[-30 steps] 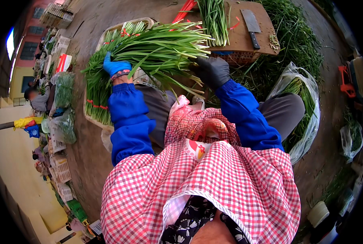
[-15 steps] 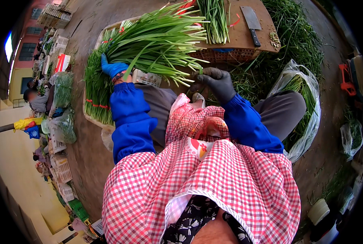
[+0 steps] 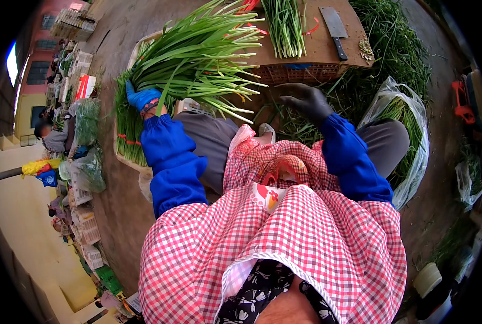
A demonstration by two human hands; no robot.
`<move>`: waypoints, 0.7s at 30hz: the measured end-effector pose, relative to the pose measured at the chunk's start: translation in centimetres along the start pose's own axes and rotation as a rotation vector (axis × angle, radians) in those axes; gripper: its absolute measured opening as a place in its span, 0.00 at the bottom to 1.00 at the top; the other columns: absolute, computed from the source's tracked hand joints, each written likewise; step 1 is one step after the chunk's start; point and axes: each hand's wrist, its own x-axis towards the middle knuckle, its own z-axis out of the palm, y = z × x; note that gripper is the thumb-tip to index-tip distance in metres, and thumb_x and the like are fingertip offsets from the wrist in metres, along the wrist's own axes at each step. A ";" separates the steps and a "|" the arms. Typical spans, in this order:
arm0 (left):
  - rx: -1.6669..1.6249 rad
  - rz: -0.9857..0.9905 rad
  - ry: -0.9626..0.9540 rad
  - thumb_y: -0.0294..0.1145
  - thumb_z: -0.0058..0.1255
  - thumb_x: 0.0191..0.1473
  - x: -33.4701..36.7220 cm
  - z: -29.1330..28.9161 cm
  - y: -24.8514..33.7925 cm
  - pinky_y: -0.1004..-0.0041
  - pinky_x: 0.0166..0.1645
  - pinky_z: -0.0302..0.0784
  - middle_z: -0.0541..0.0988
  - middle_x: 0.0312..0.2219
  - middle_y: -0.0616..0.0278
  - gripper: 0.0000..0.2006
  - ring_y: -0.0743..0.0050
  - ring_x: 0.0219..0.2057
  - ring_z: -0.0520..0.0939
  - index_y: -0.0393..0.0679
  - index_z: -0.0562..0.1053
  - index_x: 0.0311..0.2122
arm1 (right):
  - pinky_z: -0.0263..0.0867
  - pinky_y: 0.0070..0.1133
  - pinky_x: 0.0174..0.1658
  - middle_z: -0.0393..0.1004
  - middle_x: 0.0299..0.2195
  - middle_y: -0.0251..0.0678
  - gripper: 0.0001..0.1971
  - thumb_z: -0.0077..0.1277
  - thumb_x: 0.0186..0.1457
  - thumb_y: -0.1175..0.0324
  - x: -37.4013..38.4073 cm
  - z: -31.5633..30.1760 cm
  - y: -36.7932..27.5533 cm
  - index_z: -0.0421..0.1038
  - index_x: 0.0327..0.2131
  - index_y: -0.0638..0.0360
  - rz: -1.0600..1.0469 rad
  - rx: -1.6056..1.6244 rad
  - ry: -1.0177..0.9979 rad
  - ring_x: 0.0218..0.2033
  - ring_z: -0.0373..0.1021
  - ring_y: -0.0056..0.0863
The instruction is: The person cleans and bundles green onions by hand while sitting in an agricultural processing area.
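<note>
My left hand (image 3: 144, 99), in a blue glove, is closed around a large loose bunch of garlic chives (image 3: 197, 59). Their pale cut ends fan out to the right. Under and beside that bunch, a pale crate (image 3: 120, 154) holds tied green bundles (image 3: 128, 141) with red bands. My right hand (image 3: 308, 102) wears a dark grey glove and hovers to the right of the stem ends, apart from them. Its fingers stretch leftward, the thumb stands away from them, and nothing shows in its grasp.
A brown board (image 3: 327, 46) on a reddish crate (image 3: 284, 74) bears another chive bundle (image 3: 284, 32) and a cleaver (image 3: 335, 32). Loose greens (image 3: 392, 54) pile behind at right. By my right knee stands a clear plastic bag (image 3: 416, 146) of greens. People work at far left.
My right hand has drawn back to the right from the stem ends, and its fingers have spread. My left hand and the chives have shifted slightly left.
</note>
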 end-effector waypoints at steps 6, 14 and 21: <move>-0.052 -0.013 0.059 0.45 0.40 0.48 -1.1 0.9 -0.9 0.54 0.54 0.56 0.68 0.46 0.52 0.23 0.51 0.47 0.67 0.43 0.67 0.47 | 0.60 0.19 0.44 0.71 0.38 0.36 0.18 0.50 0.49 0.64 4.0 6.8 -1.9 0.66 0.42 0.64 0.112 0.770 0.090 0.40 0.66 0.22; -0.013 -0.016 0.055 0.45 0.42 0.46 -0.9 0.4 -0.7 0.55 0.51 0.60 0.70 0.44 0.52 0.22 0.52 0.44 0.69 0.43 0.68 0.45 | 0.65 0.21 0.38 0.72 0.34 0.33 0.15 0.49 0.48 0.69 2.7 4.6 1.0 0.67 0.40 0.64 0.089 1.028 -0.199 0.34 0.69 0.23; 0.038 -0.023 0.086 0.45 0.46 0.44 0.4 -0.8 -0.8 0.57 0.48 0.63 0.73 0.41 0.53 0.22 0.55 0.39 0.73 0.44 0.70 0.43 | 0.63 0.26 0.41 0.71 0.35 0.37 0.19 0.53 0.43 0.66 -0.2 -0.6 6.6 0.67 0.42 0.54 -0.108 -0.377 -0.246 0.37 0.68 0.32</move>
